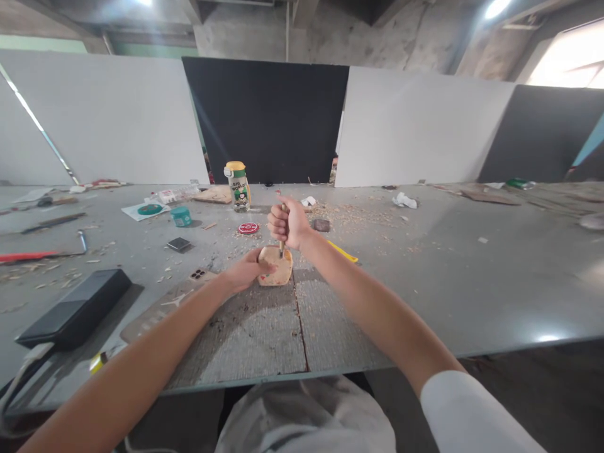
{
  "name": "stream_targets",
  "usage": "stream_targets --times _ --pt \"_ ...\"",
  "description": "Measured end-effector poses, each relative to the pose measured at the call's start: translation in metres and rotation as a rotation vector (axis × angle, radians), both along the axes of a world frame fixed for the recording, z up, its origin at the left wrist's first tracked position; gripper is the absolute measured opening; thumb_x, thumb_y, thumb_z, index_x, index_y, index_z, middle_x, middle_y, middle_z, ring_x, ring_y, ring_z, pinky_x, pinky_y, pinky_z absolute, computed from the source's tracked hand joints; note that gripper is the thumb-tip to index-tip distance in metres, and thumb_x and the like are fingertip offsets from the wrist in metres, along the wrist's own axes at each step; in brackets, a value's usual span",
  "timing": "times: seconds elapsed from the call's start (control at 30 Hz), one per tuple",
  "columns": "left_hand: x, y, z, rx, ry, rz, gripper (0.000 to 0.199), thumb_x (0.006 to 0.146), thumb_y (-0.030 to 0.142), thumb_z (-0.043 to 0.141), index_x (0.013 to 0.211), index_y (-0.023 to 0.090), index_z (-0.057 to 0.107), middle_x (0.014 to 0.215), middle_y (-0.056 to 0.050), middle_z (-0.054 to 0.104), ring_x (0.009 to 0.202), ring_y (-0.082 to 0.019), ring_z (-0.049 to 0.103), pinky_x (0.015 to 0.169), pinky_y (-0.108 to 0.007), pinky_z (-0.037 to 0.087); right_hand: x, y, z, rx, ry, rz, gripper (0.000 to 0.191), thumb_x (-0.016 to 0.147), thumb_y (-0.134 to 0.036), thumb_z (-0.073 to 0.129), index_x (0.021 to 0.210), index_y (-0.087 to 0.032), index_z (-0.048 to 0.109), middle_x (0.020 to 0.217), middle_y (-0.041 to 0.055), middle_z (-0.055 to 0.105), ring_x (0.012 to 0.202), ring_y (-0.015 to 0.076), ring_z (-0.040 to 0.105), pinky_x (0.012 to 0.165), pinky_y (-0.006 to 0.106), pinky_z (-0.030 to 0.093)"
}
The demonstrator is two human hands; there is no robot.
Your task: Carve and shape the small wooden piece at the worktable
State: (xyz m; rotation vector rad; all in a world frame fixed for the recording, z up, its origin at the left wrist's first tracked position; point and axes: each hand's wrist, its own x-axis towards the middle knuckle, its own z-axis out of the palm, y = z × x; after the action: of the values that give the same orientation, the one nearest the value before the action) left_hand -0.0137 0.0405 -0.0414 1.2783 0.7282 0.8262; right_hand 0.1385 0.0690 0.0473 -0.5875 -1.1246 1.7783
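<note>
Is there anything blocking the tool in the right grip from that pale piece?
Nothing visible is. The tool in the right grip points down, its tip at the upper part of the pale piece. The left grip holds the left side, beside that path.

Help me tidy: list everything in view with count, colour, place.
slab: 1, pale, centre
carving tool: 1, tan, on slab
bottle: 1, green-yellow, back centre
disc: 1, red-white, before bottle
tile: 1, black, centre left
jar: 1, teal, behind tile
lid: 1, green, beside jar
box: 1, black, left foreground
patterned item: 1, beige, beside box
long tool: 1, red, left edge
strip: 1, yellow, right of slab
crumpled papers: 2, white, right of bottle
table: 1, grey, throughout
wood chips: many, pale, across table
panels: several, white and black, back
left hand: 1, bare, holding slab
right hand: 1, bare, gripping carving tool
</note>
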Motion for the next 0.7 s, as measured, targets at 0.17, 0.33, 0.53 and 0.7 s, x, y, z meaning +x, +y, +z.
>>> stream_targets --times 0.17,0.33,0.53,0.7 --pt "-0.001 0.0 0.002 0.026 0.043 -0.013 0.05 0.062 0.02 0.081 0.109 0.014 0.064 0.105 -0.01 0.069 0.092 -0.023 0.065 0.082 -0.035 0.05 -0.013 -0.005 -0.007 -0.028 0.03 -0.126 0.047 0.095 -0.043 0.037 0.059 -0.024 0.013 0.042 -0.0098 0.013 0.036 0.0071 0.008 0.036 0.023 0.004" --pt "-0.003 0.004 -0.001 0.048 0.077 -0.003 0.049 0.062 0.02 0.08 0.108 0.016 0.063 0.102 -0.008 0.069 0.095 -0.023 0.064 0.083 -0.034 0.049 -0.022 -0.013 -0.005 -0.003 0.012 -0.236 0.044 0.095 -0.036 0.038 0.06 -0.024 0.015 0.042 -0.0103 0.014 0.036 0.0064 0.009 0.036 0.022 0.006" --pt "-0.002 0.002 0.0 0.104 0.059 -0.009 0.054 0.063 0.02 0.08 0.113 0.015 0.062 0.106 -0.009 0.068 0.096 -0.023 0.063 0.085 -0.034 0.048 -0.019 -0.021 0.003 0.042 0.058 -0.288 0.041 0.096 -0.034 0.034 0.062 -0.024 0.015 0.044 -0.0103 0.014 0.037 0.0072 0.007 0.036 0.023 0.006" --pt "-0.003 0.002 0.002 0.123 0.078 -0.007 0.054 0.063 0.02 0.079 0.114 0.014 0.062 0.105 -0.009 0.068 0.094 -0.022 0.063 0.083 -0.034 0.048 -0.019 -0.02 0.006 0.053 0.05 -0.281 0.039 0.094 -0.03 0.033 0.061 -0.024 0.015 0.043 -0.0099 0.014 0.038 0.0076 0.007 0.036 0.023 0.005"
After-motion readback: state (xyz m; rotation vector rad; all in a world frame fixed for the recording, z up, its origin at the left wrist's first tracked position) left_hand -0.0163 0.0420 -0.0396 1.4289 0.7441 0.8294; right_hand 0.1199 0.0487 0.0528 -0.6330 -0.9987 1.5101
